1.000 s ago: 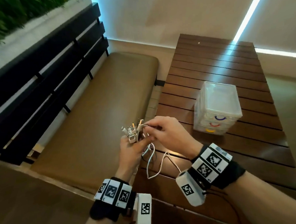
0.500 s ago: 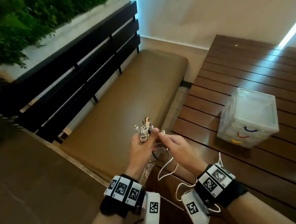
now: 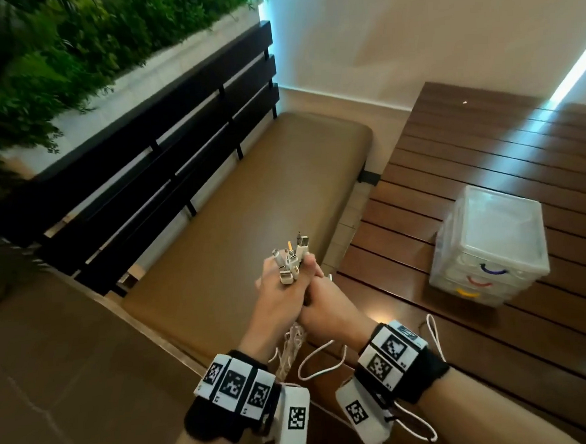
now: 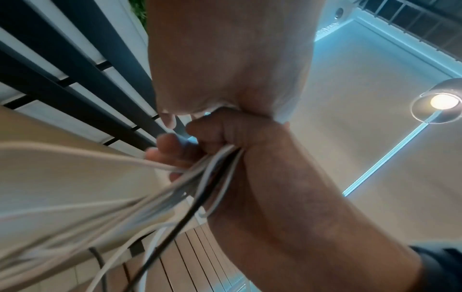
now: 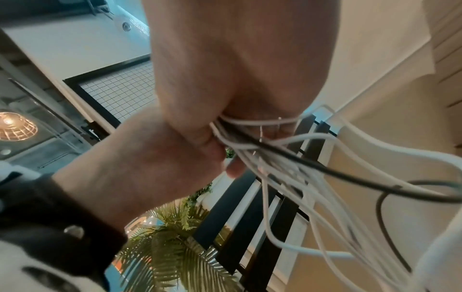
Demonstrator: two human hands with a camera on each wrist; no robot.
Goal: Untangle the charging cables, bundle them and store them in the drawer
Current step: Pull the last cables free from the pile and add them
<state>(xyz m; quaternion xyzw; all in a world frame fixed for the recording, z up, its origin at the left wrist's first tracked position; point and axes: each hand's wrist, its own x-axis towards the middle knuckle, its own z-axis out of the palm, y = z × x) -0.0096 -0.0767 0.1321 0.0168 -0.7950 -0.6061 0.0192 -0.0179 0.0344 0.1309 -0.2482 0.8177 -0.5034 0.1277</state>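
While my left hand (image 3: 276,301) is closed round the cables (image 3: 289,261) just below their plugs, my right hand (image 3: 328,309) presses against it from the right and wraps the same bunch a little lower. From the head view I see only the plugs fanned upward above my left fist, over the near end of the bench (image 3: 249,197), and a few white loops hanging by my wrists. My left wrist view shows what that hides: white strands and one black one running out from between my curled right fingers (image 4: 200,134) in a tight sheaf. My right wrist view shows the loose lengths spreading into wide loops below both fists. On the table (image 3: 487,162) to my right, well apart from my hands, stands the drawer unit (image 3: 492,244), clear plastic with three drawers all pushed in; I cannot tell what lies inside them.
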